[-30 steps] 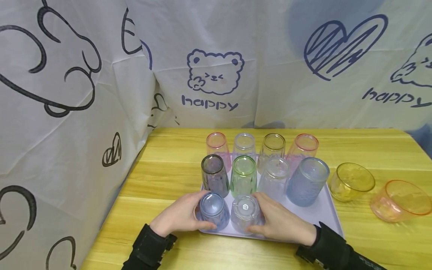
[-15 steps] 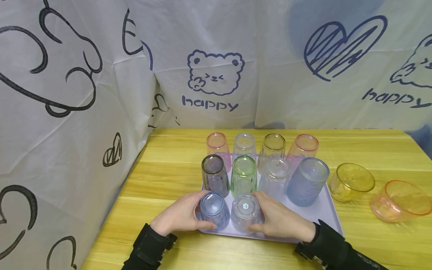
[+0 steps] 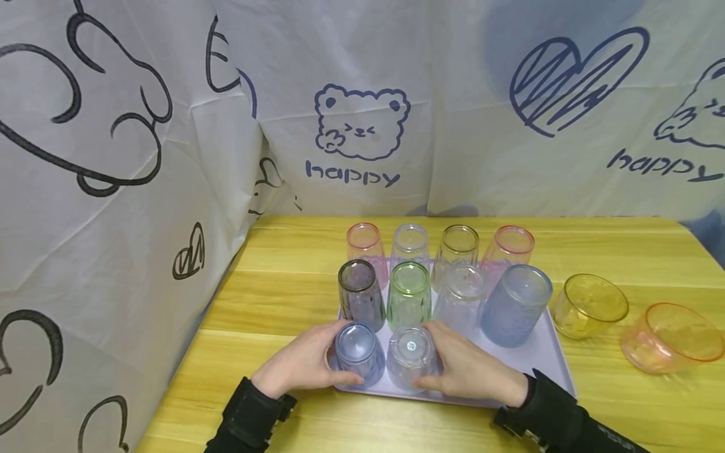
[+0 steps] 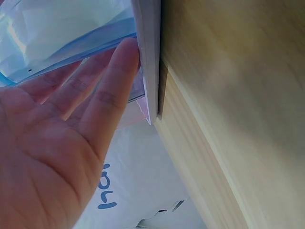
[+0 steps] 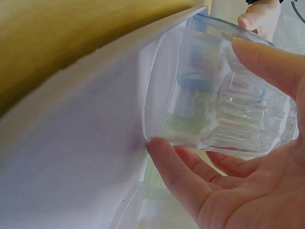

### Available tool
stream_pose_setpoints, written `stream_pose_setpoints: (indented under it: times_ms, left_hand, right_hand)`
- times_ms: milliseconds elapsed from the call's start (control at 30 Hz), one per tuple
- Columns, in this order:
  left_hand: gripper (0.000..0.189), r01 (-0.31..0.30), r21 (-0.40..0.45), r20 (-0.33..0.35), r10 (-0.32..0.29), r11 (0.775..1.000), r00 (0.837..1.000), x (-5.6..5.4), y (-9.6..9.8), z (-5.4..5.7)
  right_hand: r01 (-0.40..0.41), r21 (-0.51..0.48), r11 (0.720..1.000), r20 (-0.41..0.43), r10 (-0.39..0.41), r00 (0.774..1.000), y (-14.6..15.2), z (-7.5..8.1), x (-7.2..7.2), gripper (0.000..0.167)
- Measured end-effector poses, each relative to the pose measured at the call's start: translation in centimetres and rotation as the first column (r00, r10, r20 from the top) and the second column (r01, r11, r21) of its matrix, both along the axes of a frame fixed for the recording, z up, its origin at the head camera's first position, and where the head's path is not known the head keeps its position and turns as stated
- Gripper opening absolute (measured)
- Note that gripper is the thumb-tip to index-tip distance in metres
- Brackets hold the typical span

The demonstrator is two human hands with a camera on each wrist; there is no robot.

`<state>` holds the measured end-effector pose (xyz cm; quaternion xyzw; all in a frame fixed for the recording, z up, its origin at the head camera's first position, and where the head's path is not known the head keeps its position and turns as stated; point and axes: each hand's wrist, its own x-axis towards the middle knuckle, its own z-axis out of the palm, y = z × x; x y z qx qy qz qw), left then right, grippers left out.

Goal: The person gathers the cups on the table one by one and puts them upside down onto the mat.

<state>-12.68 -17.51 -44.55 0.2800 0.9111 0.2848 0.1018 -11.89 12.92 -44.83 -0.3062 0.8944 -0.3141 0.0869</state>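
Observation:
An upside-down blue glass (image 3: 357, 346) stands at the near left corner of the pale lilac tray (image 3: 544, 371). My left hand (image 3: 303, 360) holds it from the left, thumb on the near side and fingers round the back. Beside it is an upside-down clear glass (image 3: 409, 360) with a faceted wall, which my right hand (image 3: 476, 368) grips from the right. In the right wrist view the mouth of the clear glass (image 5: 209, 95) meets the tray, thumb and fingers on opposite sides. Fingers (image 4: 107, 98) of the left hand lie along the blue glass in the left wrist view.
Behind the held glasses, a dark grey glass (image 3: 362, 302), a green glass (image 3: 409, 299), a frosted clear glass (image 3: 460, 302) and a larger blue glass (image 3: 515, 308) form a row. Several tinted glasses stand farther back. Yellow (image 3: 591, 302) and orange bowls (image 3: 668, 340) sit right of the tray.

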Motion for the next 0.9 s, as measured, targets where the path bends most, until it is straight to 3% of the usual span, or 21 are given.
stream_pose_setpoints:
  times_ms: [333, 533, 633, 733, 800, 900]
  left_hand:
    - [0.076, -0.009, 0.004, -0.016, 0.009, 1.0, 1.0, 0.2, 0.0, 0.2]
    - [0.09, -0.084, -0.006, -0.026, 0.084, 0.996, 0.996, 0.9, -0.1, 1.5]
    - [0.083, -0.124, -0.002, -0.048, 0.124, 0.992, 0.991, 1.2, -0.1, 2.5]
    - [0.068, -0.153, 0.035, -0.098, 0.156, 0.988, 0.983, 1.4, 0.0, 3.5]
    - [0.055, -0.151, 0.075, -0.166, 0.162, 0.986, 0.973, 1.4, 0.2, 4.0]
    - [0.04, -0.122, 0.136, -0.304, 0.159, 0.983, 0.939, 1.2, 0.6, 4.8]
  right_hand:
    - [0.02, -0.013, 1.0, -0.009, -0.02, 1.0, 0.1, 0.0, 0.2, 0.079]
    - [0.054, -0.046, 0.997, 0.007, -0.054, 0.999, 0.7, 0.9, 0.6, 0.077]
    - [0.07, -0.073, 0.995, 0.023, -0.069, 0.997, 1.4, 1.4, 0.8, 0.074]
    - [0.066, -0.123, 0.99, 0.021, -0.064, 0.998, 2.4, 1.8, 1.1, 0.069]
    - [0.058, -0.166, 0.985, 0.018, -0.056, 0.998, 3.0, 2.0, 1.2, 0.064]
    - [0.044, -0.228, 0.973, -0.039, -0.054, 0.998, 4.0, 2.5, 1.3, 0.057]
